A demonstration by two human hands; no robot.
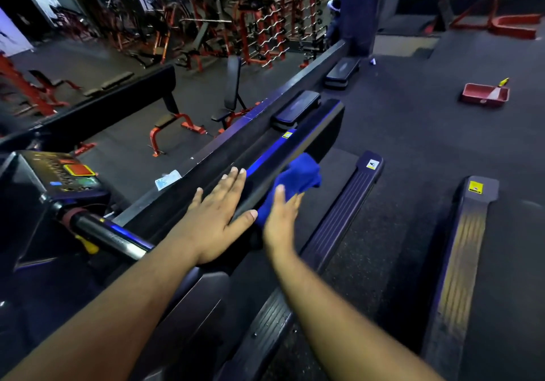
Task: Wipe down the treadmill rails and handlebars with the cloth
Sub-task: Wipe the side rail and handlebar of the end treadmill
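While the left hand lies flat on the dark rail, fingers straight and holding nothing, the right hand works the blue cloth just beside it. Cloth sits bunched at mid-frame, against the rail's right edge, ahead of the right fingertips and under them at its near end. Right grip: fingers look mostly extended, pressing or pushing the cloth; motion blur hides whether the thumb curls round it, so cannot tell if it is actually held. Rail's long axis runs from lower left of the frame up to upper right, ending near a yellow sticker. Cloth lies further along that axis than both hands, so the next wipe likely goes away from the body, toward upper right. Right hand is nearer the cloth and touching it; left hand is apart from it, only bracing. Handlebar, chrome and black, sits at left of the frame beside the console, not touched by either hand. Two more ribbed side rails lie at lower right, well apart from the cloth.
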